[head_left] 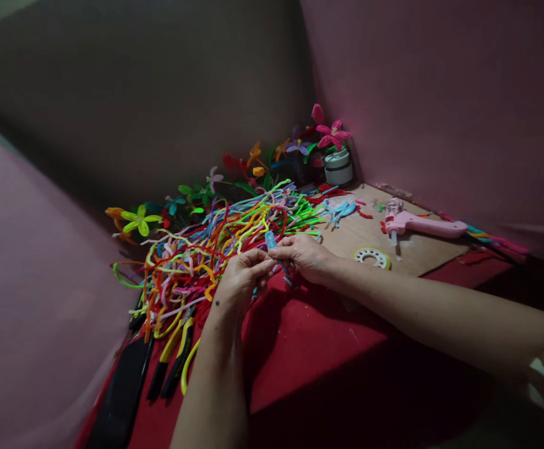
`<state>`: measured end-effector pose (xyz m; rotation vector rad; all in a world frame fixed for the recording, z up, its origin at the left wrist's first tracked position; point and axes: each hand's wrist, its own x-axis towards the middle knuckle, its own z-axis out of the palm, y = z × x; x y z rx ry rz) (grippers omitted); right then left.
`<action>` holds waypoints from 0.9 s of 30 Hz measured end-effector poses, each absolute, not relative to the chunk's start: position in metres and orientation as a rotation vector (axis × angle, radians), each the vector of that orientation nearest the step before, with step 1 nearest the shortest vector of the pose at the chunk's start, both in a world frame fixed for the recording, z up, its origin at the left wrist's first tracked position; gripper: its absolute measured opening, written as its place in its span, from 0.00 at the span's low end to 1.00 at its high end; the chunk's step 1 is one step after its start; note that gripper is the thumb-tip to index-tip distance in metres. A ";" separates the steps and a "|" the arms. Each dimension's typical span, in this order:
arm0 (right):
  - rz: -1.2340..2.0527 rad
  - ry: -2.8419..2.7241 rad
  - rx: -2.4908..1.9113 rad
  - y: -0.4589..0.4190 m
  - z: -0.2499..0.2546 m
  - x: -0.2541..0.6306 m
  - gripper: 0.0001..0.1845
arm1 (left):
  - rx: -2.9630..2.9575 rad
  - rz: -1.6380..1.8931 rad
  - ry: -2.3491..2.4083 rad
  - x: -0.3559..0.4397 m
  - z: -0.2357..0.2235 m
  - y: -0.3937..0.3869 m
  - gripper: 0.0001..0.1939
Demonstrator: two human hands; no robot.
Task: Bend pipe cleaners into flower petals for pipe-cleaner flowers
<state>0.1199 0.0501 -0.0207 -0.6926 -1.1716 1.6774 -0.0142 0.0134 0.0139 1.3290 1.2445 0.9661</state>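
Between my two hands is a light blue pipe cleaner piece (270,239), its looped end pointing up and its thin ends hanging below. The fingers of my right hand (305,254) are pinched around it just under the loop. My left hand (243,278) is closed too, thumb and forefinger pressed together against its lower part; the exact grip is partly hidden by the fingers. Right behind the hands lies a big tangled pile of pipe cleaners (197,249) in many colours. More light blue pipe cleaners (340,212) rest on the board beyond my right hand.
A pink glue gun (424,224) and a tape roll (371,257) lie on the brown board (346,240) at right. Yellow-and-black pliers (171,358) and a black flat object (121,393) are at left. Pipe cleaner flowers (141,220) and a grey-white jar (338,167) stand behind.
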 end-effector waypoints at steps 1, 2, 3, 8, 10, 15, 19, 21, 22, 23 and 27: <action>1.674 -1.178 -0.692 0.050 -0.021 0.120 0.13 | 1.321 0.957 1.239 -0.015 0.014 0.013 0.10; 1.671 -1.183 -0.692 0.049 -0.021 0.120 0.13 | 1.309 0.948 1.238 -0.015 0.014 0.014 0.10; 1.670 -1.184 -0.691 0.050 -0.021 0.120 0.13 | 1.299 0.947 1.238 -0.015 0.013 0.014 0.10; 1.673 -1.186 -0.712 0.053 -0.022 0.121 0.12 | 1.325 0.956 1.278 -0.016 0.014 0.015 0.12; 1.682 -1.205 -0.723 0.053 -0.022 0.122 0.12 | 1.335 0.974 1.318 -0.018 0.015 0.016 0.13; 1.669 -1.310 -0.709 0.049 -0.024 0.121 0.13 | 1.330 1.096 1.414 -0.016 0.015 0.017 0.16; 1.652 -1.365 -0.730 0.044 -0.024 0.120 0.12 | 1.303 1.154 1.329 -0.014 0.008 0.018 0.14; 1.666 -1.365 -0.745 0.043 -0.023 0.120 0.11 | 1.288 1.176 1.281 -0.014 0.005 0.019 0.12; 1.677 -1.365 -0.735 0.043 -0.022 0.120 0.12 | 1.280 1.186 1.262 -0.015 0.004 0.020 0.11; 1.695 -1.363 -0.715 0.043 -0.022 0.121 0.12 | 1.268 1.197 1.240 -0.015 0.004 0.020 0.11; 1.823 -1.347 -0.636 0.043 -0.020 0.123 0.11 | 1.150 1.236 1.153 -0.015 0.007 0.021 0.11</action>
